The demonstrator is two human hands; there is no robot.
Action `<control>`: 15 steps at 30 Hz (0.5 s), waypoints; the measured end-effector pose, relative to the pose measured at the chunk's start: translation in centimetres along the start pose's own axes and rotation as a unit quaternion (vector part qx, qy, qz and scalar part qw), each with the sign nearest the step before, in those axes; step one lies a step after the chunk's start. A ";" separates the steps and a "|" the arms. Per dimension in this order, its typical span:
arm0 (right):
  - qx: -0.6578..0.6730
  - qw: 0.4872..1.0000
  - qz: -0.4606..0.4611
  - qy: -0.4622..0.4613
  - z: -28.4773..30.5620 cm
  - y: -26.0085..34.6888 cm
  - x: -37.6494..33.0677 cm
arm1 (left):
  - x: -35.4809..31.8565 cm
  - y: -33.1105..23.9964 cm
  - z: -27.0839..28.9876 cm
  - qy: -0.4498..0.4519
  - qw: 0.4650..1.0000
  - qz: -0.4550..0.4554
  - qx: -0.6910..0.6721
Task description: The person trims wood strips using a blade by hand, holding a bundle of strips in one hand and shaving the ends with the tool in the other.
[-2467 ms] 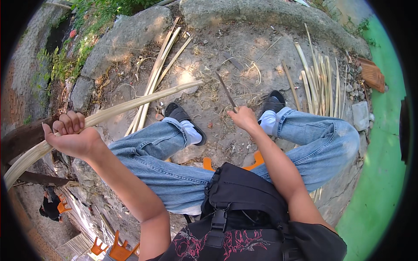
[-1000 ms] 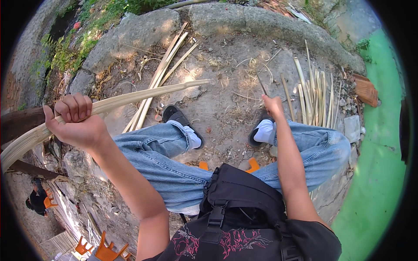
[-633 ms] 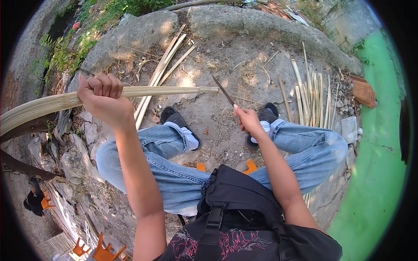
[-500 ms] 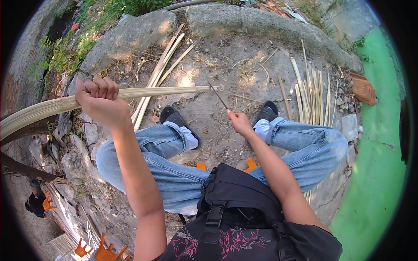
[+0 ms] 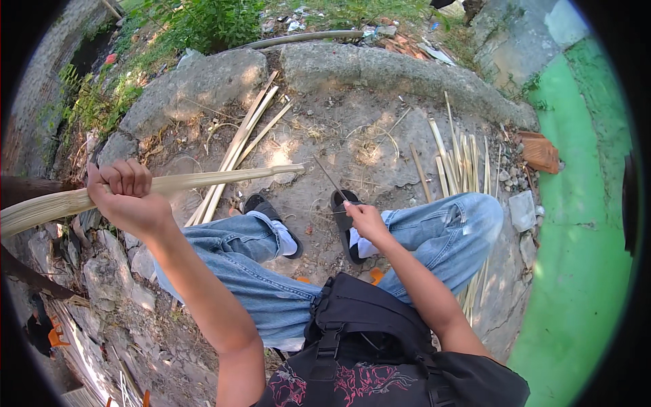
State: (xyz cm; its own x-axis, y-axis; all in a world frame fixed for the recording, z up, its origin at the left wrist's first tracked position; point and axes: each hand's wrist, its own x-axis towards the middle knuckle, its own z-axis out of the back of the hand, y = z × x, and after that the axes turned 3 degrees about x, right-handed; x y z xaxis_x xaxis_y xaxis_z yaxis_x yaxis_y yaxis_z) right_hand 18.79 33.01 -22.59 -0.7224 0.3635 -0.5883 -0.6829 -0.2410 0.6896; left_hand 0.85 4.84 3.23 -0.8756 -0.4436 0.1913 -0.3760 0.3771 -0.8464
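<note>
My left hand [image 5: 125, 197] is closed in a fist around a long, pale, ribbed plant stalk [image 5: 224, 178], out over the ground on the left. The stalk's thick part bends away past the left edge, and its narrow end points to the middle. In my right hand [image 5: 366, 221], above my right foot, is a thin dark knife [image 5: 329, 178], its handle mostly hidden by the fingers. The blade slants up and left, with its tip just beyond the stalk's narrow end. Whether blade and stalk touch, I cannot tell.
Pale split strips [image 5: 241, 149] lie beyond my left foot, and another bunch [image 5: 461, 163] lies to the right. A stone kerb [image 5: 400, 74] curves across the far side. An orange-brown brick [image 5: 539, 152] sits beside the green strip [image 5: 569, 237]. My black bag [image 5: 373, 305] rests at my lap.
My left hand and the stalk have moved left. The right hand and knife sit a little lower and further left. My right foot and knee have come inward, and the view has tilted up slightly.
</note>
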 end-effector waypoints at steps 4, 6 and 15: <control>0.043 0.996 0.068 0.027 -0.8 1.4 -4.2 | 0.9 -0.8 0.9 -0.011 0.999 -0.039 -0.007; 0.009 0.997 0.057 0.055 -1.0 1.2 -4.9 | 0.8 -1.2 1.2 -0.014 0.999 -0.048 -0.001; -0.057 0.996 0.063 0.011 -0.5 1.7 -6.1 | 1.5 -1.7 2.8 -0.044 0.997 -0.051 0.021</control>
State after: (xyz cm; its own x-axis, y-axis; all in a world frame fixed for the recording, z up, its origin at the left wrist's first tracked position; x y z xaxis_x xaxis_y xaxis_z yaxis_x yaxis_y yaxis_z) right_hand 21.98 29.95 -18.09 -0.8041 0.3051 -0.5102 -0.5942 -0.3852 0.7061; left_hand 1.01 1.22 3.57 -0.8023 -0.5486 0.2350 -0.4479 0.2931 -0.8447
